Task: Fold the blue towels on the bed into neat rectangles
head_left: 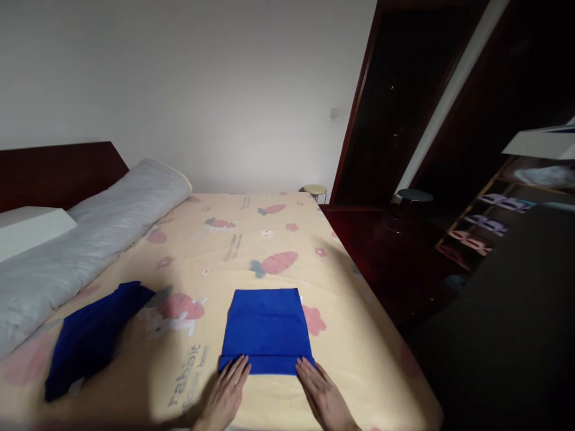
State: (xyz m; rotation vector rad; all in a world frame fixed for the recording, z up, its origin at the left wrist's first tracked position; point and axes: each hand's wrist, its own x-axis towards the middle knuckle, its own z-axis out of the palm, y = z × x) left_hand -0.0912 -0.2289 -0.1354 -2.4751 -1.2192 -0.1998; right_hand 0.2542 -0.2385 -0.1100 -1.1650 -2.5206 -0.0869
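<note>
A blue cloth (267, 326), folded into a near-rectangle, lies flat on the bed, with a narrow strip turned over along its near edge. On the left end of that strip rests my left hand (228, 389), fingers stretched out. My right hand (321, 389) lies on the strip's right end, its fingers also extended and flat. Both palms face down, and neither hand grips the fabric. Farther left, a second dark blue cloth (94, 335) lies loosely on the sheet, apart from my hands.
The bed has a yellow sheet (233, 245) with carrot and rabbit prints. A grey rolled quilt (121, 209) and a white box-like object (33, 230) lie near the dark headboard (58, 170). Stools (314, 190) stand beyond; a shoe rack (489, 218) is at right.
</note>
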